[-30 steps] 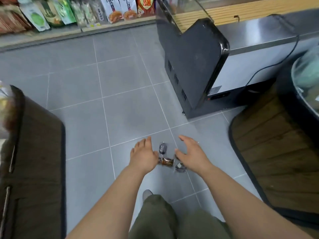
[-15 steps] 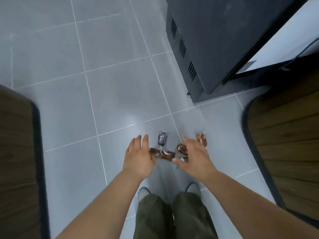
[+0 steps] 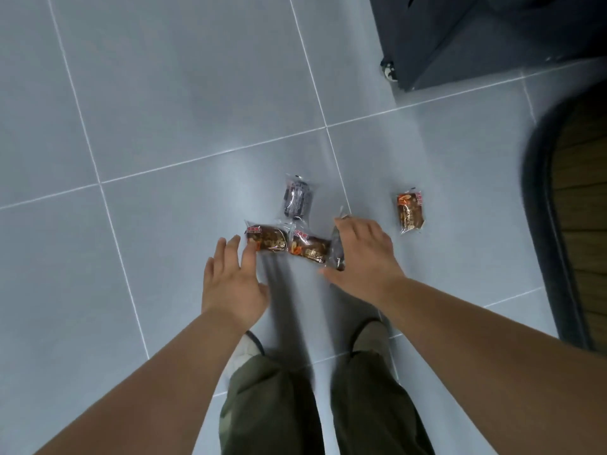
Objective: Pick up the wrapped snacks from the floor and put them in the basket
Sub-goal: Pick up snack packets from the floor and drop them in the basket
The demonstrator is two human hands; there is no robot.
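Barely begun, I judge: 5 wrapped snacks (image 3: 297, 200) lie on the floor (image 3: 164, 93), no basket in view; the left grip (image 3: 235, 280) is released, fingertips at a brown snack (image 3: 266, 241), and the right grip (image 3: 364, 254) curves over a dark snack (image 3: 336, 252), grasping or not I cannot tell.

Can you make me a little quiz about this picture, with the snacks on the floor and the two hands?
1. True or false: a basket shows in the picture.
2. What colour is the wrapper of the snack lying alone on the floor, away from the group? A purple, B orange-brown, C green.
3. Fill in: the ___ hand is beside the leftmost brown snack.
Key: 1 false, none is in view. 2 B. 3 left: the left hand is at that snack's edge, while the right hand is over a dark snack.
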